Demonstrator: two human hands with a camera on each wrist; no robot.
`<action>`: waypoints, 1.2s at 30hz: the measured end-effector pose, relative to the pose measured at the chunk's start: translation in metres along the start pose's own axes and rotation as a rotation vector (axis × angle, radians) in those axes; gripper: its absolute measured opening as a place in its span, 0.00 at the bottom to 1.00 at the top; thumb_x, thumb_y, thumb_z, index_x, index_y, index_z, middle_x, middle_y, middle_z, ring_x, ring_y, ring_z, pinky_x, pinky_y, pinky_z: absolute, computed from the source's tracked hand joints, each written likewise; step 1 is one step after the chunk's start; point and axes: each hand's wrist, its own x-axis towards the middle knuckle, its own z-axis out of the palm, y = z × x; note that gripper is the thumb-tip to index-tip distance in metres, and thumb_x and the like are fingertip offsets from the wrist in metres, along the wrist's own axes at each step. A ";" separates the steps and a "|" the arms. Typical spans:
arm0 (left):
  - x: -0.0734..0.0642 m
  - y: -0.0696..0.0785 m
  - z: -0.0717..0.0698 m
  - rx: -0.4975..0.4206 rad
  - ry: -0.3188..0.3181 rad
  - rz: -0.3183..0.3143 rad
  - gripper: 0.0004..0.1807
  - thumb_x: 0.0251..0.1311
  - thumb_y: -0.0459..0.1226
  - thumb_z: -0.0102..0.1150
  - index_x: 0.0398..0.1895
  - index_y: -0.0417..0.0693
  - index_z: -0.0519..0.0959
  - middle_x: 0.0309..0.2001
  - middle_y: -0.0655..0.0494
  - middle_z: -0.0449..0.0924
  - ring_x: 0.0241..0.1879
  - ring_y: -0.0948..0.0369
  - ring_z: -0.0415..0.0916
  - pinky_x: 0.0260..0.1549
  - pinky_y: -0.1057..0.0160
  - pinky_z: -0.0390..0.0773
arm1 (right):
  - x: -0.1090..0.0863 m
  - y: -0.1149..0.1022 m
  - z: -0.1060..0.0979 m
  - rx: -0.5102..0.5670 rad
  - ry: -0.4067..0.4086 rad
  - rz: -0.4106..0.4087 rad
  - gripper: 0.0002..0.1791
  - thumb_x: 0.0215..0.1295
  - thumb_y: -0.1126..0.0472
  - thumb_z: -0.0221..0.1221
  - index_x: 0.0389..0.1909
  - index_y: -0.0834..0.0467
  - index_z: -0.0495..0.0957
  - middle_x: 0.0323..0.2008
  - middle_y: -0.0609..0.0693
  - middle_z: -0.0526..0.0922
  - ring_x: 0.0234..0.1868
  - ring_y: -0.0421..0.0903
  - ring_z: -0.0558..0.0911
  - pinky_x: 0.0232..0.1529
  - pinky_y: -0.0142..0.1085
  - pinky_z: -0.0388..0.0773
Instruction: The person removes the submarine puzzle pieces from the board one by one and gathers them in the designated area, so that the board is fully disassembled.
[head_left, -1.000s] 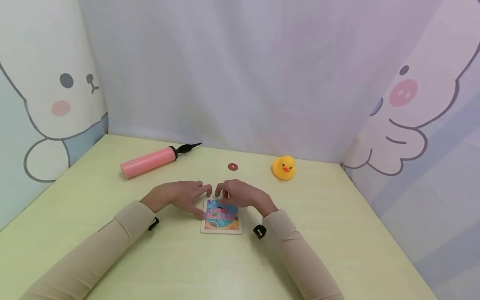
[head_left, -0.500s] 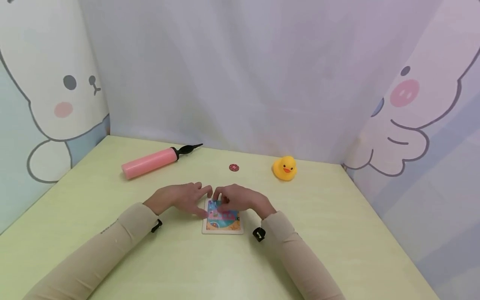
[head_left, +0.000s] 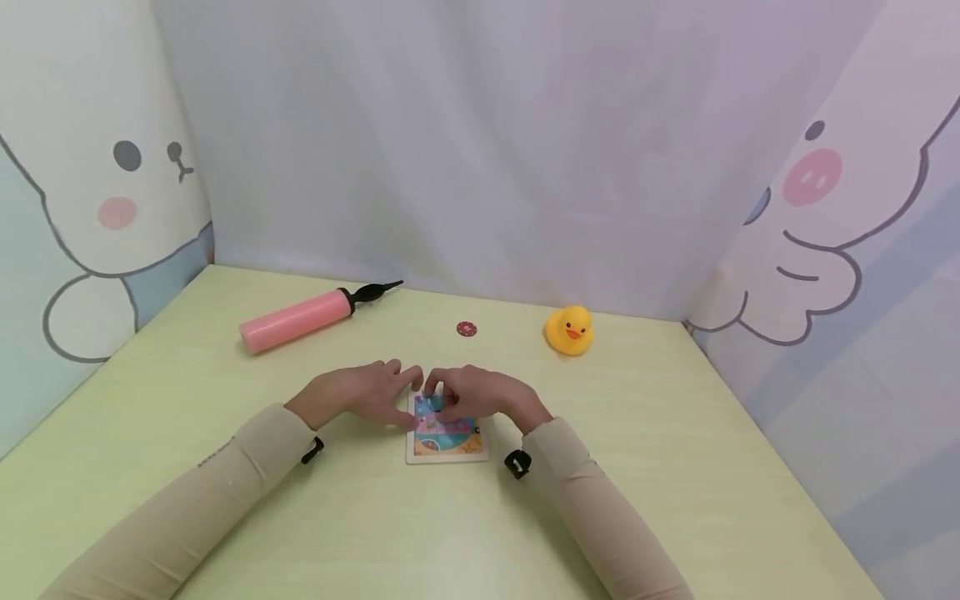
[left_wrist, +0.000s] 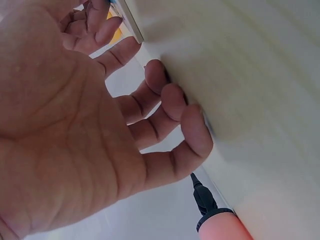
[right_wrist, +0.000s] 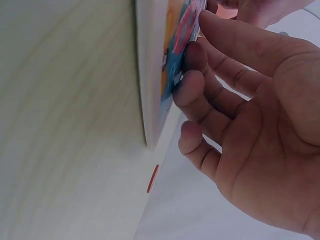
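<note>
A small square jigsaw puzzle [head_left: 452,446] with a pale frame and a colourful sea picture lies flat on the table. My left hand [head_left: 371,393] is at its left side, the extended thumb touching that edge. In the left wrist view the index finger [left_wrist: 122,52] reaches the board's corner, and the other fingertips are bent down to the table. Over the puzzle's upper right is my right hand [head_left: 480,393], its thumb and bent fingertips on the picture. The right wrist view shows those fingertips [right_wrist: 189,89] against the puzzle's face; whether they pinch a piece is hidden.
A pink hand pump [head_left: 296,322] with a black nozzle lies at the back left. Behind the puzzle is a red round chip [head_left: 467,329]. A yellow rubber duck [head_left: 569,332] sits at the back right. A grey-white curtain [head_left: 450,150] borders the table's far edge.
My right thumb has come down and left across the picture, covering part of its middle. The left hand stays at the puzzle's edge. The whole view has shifted slightly.
</note>
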 end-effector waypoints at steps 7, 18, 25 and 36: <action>0.001 -0.002 -0.001 -0.005 0.002 0.015 0.28 0.61 0.56 0.63 0.54 0.54 0.65 0.40 0.51 0.66 0.39 0.54 0.69 0.39 0.53 0.71 | 0.001 0.001 0.001 0.032 -0.012 0.003 0.18 0.68 0.56 0.65 0.54 0.50 0.71 0.31 0.46 0.78 0.33 0.40 0.77 0.39 0.33 0.72; 0.003 -0.004 -0.002 0.010 0.000 0.024 0.29 0.61 0.58 0.63 0.55 0.53 0.65 0.40 0.50 0.67 0.40 0.53 0.70 0.40 0.51 0.73 | 0.004 -0.001 0.002 0.044 -0.012 0.041 0.19 0.69 0.57 0.64 0.55 0.49 0.67 0.31 0.48 0.77 0.32 0.42 0.75 0.36 0.33 0.71; 0.003 -0.004 -0.003 0.018 -0.002 0.026 0.28 0.61 0.57 0.63 0.54 0.53 0.65 0.39 0.51 0.67 0.39 0.53 0.69 0.40 0.52 0.73 | 0.005 -0.002 0.002 0.063 -0.020 0.056 0.20 0.69 0.58 0.64 0.55 0.49 0.66 0.32 0.48 0.76 0.33 0.42 0.74 0.37 0.33 0.71; 0.003 -0.004 -0.002 0.020 -0.012 0.025 0.28 0.61 0.58 0.62 0.54 0.54 0.65 0.40 0.50 0.67 0.38 0.53 0.69 0.40 0.52 0.72 | 0.006 -0.002 0.002 0.096 0.002 0.065 0.21 0.68 0.61 0.65 0.51 0.50 0.62 0.31 0.49 0.74 0.33 0.43 0.73 0.36 0.33 0.69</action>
